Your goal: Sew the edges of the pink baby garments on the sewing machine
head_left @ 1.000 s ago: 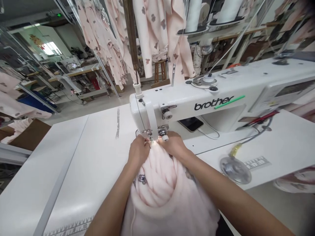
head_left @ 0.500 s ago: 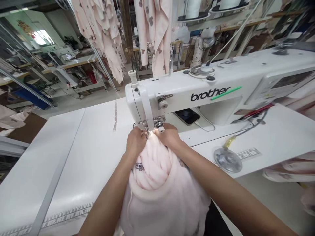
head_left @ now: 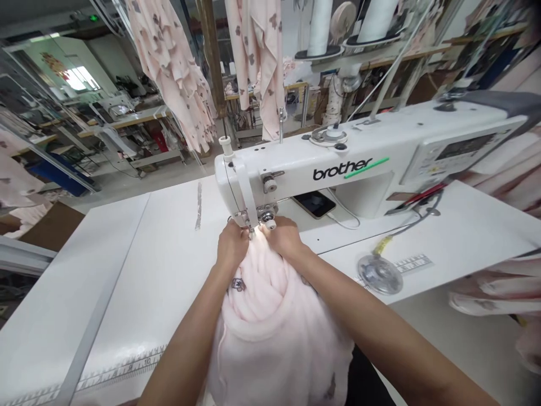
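Pink fleece [head_left: 270,316] pinched beneath both fingers [head_left: 236,239]

Hiding the needle and presser foot behind the left hand [head_left: 231,246] and right hand [head_left: 282,237] — fingers curling out of sight into the pink fleece [head_left: 270,316]. Running off the bottom edge: both forearms and the fleece's lower folds. Cutting the sewing machine [head_left: 338,169] short at the right edge — display panel [head_left: 462,146] too small to read. Blurring at the right edge: pink cloth [head_left: 494,287]. Losing the tops of the thread cones [head_left: 321,25] above.
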Available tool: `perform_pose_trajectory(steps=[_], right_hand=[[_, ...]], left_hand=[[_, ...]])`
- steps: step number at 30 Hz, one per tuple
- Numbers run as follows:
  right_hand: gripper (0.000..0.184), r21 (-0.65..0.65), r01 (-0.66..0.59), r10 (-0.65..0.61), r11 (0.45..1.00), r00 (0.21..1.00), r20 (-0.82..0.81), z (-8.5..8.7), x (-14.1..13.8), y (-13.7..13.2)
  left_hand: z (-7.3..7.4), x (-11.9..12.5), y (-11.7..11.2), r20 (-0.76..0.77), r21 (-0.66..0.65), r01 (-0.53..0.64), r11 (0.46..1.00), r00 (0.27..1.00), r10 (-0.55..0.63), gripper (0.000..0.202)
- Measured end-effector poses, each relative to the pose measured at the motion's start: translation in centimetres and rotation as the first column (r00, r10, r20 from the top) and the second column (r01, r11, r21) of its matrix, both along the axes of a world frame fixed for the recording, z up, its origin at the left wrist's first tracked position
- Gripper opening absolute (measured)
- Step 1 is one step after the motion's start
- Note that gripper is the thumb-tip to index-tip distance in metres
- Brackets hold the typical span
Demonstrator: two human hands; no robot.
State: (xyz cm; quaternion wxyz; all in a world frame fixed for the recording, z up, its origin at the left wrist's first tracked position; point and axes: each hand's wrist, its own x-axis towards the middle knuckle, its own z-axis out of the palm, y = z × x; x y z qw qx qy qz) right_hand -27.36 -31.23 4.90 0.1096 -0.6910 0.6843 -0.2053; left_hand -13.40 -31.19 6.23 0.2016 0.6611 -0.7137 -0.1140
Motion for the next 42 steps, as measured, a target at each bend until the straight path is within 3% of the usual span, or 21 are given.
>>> perform_pose_trajectory(steps=[7,15,25,42], right_hand=[[0.029,0.002,-0.041,0.041,0.999,0.999,0.03,0.0,-0.1,-0.1],[0.032,-0.034,-0.296,0.298,0.955,0.94,0.164,0.7,-2.8,0.7],[0.028,-0.008,-0.232,0.228,0.973,0.946,0.23,0.7,-2.7,0.7],[0.025,0.013,-0.218,0.208,0.976,0.945,0.253,1.4,-2.6,1.0]], left_hand=[[0.4,0.0,0.3,0.032,0.008,0.007,1.0,0.999,-0.008,0.026],[0.5,0.2,0.8,0.064,0.028,-0.016,0.999,0.998,0.014,0.024],[0.3,0.5,0.3,-0.013,0.054,-0.008,0.999,1.0,0.009,0.017],[1.2,0.7,0.6,-0.142,0.141,0.039,0.989,0.99,-0.018,0.012]])
